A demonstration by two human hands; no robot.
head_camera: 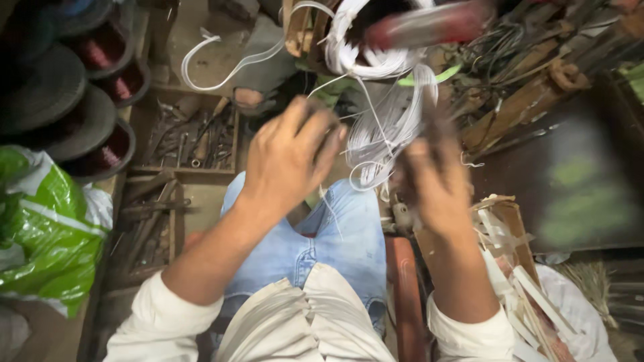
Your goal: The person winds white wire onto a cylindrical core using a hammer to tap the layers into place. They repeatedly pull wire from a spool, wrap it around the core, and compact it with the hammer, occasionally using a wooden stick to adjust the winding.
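Both my hands are raised over my lap, apart from each other, with the tangle of white wire (384,131) hanging between and just beyond them. My left hand (290,157) is spread, fingers loosely curved, its fingertips close against the near-left edge of the loops; I cannot tell whether they actually pinch a strand. My right hand (436,184) is blurred by motion, and it seems to be closed around something dark and thin beside the wire, though the smear makes that uncertain.

I judge the wire to be light, springy and slippery in its white sleeve: the loops sag and fan out loosely, so single strands would slide and snag. Gathering the bundle where the loops bunch together, just below the tighter coil (365,40) farther away, looks the surest hold.

I am sitting low, blue jeans (335,234) under my wrists. Far left stand spools of reddish copper wire (100,100). A wooden tray of rusty tools (188,137) sits on the left, with a green plastic bag (40,221) near it. On the near right a box holds pale strips (510,268), and dark clutter of sticks and cables fills the far right.
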